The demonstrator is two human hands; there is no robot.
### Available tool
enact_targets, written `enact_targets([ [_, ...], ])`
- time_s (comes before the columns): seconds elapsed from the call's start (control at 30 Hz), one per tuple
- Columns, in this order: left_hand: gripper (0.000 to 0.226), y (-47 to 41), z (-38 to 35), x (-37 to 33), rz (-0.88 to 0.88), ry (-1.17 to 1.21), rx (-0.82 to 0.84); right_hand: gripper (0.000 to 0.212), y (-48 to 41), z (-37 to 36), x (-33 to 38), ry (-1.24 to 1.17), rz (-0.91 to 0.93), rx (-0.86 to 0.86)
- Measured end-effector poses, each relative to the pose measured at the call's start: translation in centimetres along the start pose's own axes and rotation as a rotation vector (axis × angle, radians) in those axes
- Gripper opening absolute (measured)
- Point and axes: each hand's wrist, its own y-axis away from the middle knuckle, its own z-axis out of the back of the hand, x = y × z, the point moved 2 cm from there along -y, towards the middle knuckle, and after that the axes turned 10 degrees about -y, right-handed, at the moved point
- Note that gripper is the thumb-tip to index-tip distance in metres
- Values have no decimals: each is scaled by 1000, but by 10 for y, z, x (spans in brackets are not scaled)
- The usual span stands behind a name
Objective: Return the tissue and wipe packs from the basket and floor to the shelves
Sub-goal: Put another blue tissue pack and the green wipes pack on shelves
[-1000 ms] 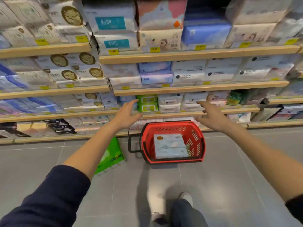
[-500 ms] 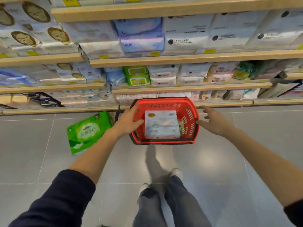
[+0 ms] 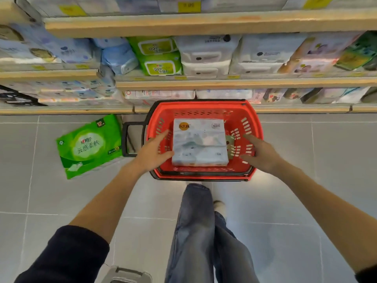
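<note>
At frame centre, the white tissue pack [image 3: 200,142] lies in the red basket [image 3: 253,119]. Left hand [image 3: 154,151] and right hand [image 3: 259,153] flank it, fingers spread, empty — each should clamp a side evenly before lifting.

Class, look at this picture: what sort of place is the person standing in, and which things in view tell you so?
Most likely a shop aisle selling tissues and wipes. Wooden shelves carry stacked packs with yellow price tags, and a red shopping basket stands on the tiled floor.
</note>
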Motion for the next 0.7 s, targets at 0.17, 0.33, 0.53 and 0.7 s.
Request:
enact_targets([
  [0.17, 75, -53, -26, 34, 52, 34, 38, 65, -59, -36, -30, -71, -69, 75],
  [0.33, 75, -120, -66, 73, 40, 56, 51, 76, -130, -75, -73, -33, -61, 81],
  [0.53, 88, -196, -125, 116, 36, 139, 85, 97, -216, -116, -138, -77, -35, 86],
  [0.7, 113, -223, -164, 142, 144, 216, 119, 113, -245, -149, -183, -257, -50, 248],
])
